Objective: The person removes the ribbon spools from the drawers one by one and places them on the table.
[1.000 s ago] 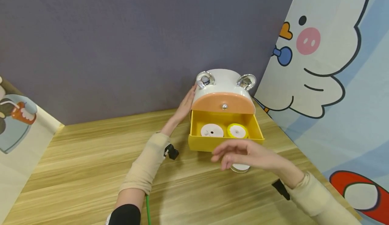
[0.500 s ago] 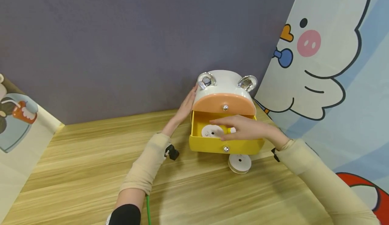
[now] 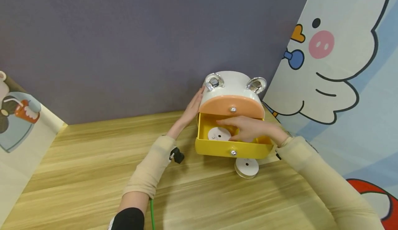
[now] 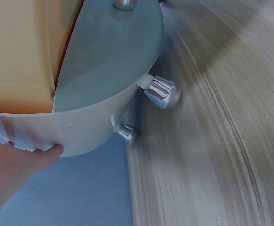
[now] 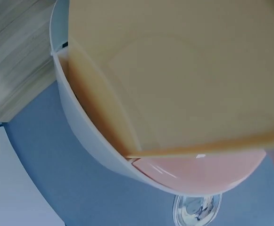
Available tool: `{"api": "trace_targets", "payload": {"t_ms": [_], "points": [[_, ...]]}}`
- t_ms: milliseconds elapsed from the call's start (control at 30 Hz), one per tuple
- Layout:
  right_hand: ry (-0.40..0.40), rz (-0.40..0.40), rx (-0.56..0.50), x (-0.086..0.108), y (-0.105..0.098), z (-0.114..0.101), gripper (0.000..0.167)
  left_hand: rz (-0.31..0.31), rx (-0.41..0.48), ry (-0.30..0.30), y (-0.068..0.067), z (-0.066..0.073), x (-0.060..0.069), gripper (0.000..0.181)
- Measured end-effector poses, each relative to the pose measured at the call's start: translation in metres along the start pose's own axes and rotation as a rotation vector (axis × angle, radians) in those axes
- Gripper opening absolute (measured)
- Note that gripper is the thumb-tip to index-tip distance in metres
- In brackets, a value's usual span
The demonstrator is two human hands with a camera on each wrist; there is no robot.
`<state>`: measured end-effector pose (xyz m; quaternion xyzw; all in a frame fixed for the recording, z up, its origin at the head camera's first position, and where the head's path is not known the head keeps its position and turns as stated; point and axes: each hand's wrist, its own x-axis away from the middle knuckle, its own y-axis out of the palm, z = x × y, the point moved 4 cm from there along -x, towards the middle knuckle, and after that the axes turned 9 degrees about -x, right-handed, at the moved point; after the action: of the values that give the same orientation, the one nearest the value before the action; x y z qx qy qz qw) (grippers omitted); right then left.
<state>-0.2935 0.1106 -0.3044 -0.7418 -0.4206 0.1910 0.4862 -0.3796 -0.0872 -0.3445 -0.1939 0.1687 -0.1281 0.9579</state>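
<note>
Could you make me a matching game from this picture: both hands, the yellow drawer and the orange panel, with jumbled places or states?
1. Left hand
2. Right hand
3. Yellow drawer
4. Orange panel

A. pulled open
B. in the front of the white cabinet, above the yellow drawer
C. over the drawer's inside
D. against the cabinet's side

Pairs: 1-D, 2-C, 3-A, 4-B

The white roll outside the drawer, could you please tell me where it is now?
In the head view, the white roll lies on the wooden table, right of centre, by the front of the yellow drawer, below and right of its knob.
</note>
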Motion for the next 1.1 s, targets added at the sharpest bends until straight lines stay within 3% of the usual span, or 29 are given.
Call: {"api": "trace_targets", "payload": {"t_ms": [67,200,300,433,800,1100], "points": [[0.014,-0.010,0.007,-0.003,0.001,0.001,0.074,0.003,-0.008,0.003,0.001,0.000,-0.001,0.051],[-0.001,-0.041,0.008,-0.009,0.003,0.001,0.086,0.016,-0.015,0.014,0.004,-0.015,-0.009,0.052],[-0.024,-0.065,0.036,-0.012,0.006,0.000,0.084,0.030,-0.025,0.027,0.007,-0.025,-0.014,0.053],[-0.005,-0.080,0.050,-0.013,0.011,0.001,0.075,0.047,-0.027,0.039,0.008,-0.028,-0.015,0.054],[-0.012,0.000,0.008,-0.014,0.017,0.005,0.064,0.051,-0.030,0.031,0.008,-0.027,-0.014,0.054],[-0.012,0.060,-0.002,-0.011,0.008,-0.003,0.070,0.053,-0.014,0.035,0.008,-0.030,-0.014,0.055]]}}
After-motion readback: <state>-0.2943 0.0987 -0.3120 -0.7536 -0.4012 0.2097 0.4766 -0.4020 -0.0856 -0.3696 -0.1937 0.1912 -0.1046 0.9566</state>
